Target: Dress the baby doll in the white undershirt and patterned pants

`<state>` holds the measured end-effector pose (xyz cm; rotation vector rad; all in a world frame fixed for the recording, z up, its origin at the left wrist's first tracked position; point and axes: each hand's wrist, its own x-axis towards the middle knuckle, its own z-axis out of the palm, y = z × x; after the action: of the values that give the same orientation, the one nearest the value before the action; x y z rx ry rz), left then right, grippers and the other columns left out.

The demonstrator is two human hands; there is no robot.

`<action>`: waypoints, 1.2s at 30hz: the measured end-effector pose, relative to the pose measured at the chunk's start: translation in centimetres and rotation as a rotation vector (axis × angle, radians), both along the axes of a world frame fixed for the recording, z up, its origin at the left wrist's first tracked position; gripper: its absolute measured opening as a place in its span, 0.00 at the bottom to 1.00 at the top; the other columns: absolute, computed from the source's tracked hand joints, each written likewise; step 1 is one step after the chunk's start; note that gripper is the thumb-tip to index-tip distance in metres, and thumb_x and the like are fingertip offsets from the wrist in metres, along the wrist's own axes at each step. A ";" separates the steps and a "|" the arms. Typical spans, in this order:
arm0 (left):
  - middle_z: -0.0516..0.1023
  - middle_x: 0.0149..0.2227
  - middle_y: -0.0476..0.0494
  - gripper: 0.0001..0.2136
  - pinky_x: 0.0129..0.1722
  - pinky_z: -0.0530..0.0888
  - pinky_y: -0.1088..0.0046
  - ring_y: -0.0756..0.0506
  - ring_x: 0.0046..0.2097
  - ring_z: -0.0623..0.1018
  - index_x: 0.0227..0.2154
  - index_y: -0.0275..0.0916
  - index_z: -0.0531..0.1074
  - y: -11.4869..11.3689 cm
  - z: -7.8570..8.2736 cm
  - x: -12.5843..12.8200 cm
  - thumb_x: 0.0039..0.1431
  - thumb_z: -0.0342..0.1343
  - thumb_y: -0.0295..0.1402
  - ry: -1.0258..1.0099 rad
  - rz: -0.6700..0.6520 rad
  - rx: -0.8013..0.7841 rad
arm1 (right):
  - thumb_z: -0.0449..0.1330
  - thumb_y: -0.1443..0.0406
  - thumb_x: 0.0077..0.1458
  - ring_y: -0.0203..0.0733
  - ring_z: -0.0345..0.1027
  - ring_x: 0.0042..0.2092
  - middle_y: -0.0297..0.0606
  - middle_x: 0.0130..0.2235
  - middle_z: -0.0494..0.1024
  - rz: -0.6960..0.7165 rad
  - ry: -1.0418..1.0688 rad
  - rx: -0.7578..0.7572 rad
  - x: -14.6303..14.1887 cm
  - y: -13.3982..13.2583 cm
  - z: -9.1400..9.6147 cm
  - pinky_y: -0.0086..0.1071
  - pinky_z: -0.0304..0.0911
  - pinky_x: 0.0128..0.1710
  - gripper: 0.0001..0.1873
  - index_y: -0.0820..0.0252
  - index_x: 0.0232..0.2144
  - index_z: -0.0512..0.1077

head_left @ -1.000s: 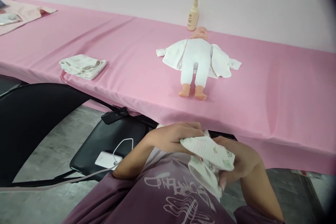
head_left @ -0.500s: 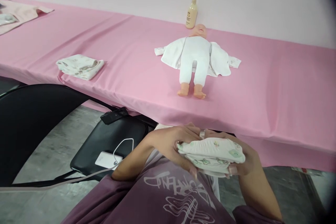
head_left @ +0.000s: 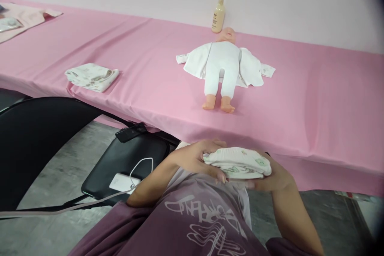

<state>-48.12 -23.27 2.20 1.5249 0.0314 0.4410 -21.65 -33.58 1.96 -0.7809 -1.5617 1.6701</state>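
Both hands hold a small white printed baby garment (head_left: 238,163) close to my chest, below the table's front edge. My left hand (head_left: 195,158) grips its left end with the fingers curled under it. My right hand (head_left: 274,176) cups it from beneath on the right. A baby doll (head_left: 222,68) in white trousers lies on its back on an open white top, mid-table beyond my hands.
A long table with a pink cloth (head_left: 315,100) runs across the view. A folded printed cloth (head_left: 91,77) lies at its left, a cream pump bottle (head_left: 218,14) stands by the wall. A black folding chair (head_left: 120,160) at my left carries a phone and a white power bank (head_left: 123,182).
The garment was hanging loose and open from my hands; now it is gathered into a flat bundle, held level and slightly higher between both hands.
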 end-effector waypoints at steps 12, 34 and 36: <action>0.86 0.42 0.42 0.21 0.44 0.85 0.64 0.39 0.44 0.87 0.51 0.40 0.84 0.1 6.6 3.4 0.64 0.79 0.47 -0.062 0.590 0.015 | 0.82 0.55 0.65 0.55 0.88 0.48 0.39 0.46 0.90 -0.467 -0.118 0.164 1.1 3.5 10.2 0.46 0.89 0.48 0.15 0.47 0.52 0.89; 0.85 0.42 0.45 0.03 0.45 0.72 0.65 0.38 0.45 0.83 0.45 0.43 0.74 10.8 0.6 5.0 0.77 0.60 0.35 0.484 1.197 0.247 | 0.65 0.59 0.67 0.48 0.77 0.37 0.39 0.34 0.86 -0.639 -0.937 0.246 -1.6 20.3 5.0 0.39 0.67 0.41 0.13 0.55 0.29 0.77; 0.86 0.42 0.45 0.03 0.44 0.73 0.66 0.39 0.46 0.83 0.45 0.43 0.75 10.7 0.7 4.8 0.76 0.60 0.35 0.459 1.183 0.215 | 0.64 0.58 0.69 0.48 0.77 0.37 0.40 0.34 0.86 -0.615 -0.926 0.234 -1.7 20.2 5.1 0.38 0.67 0.41 0.14 0.55 0.30 0.78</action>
<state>-43.31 -12.53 2.92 1.6673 1.3256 1.0213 -23.37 -13.36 7.07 -1.8321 -1.7610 0.6572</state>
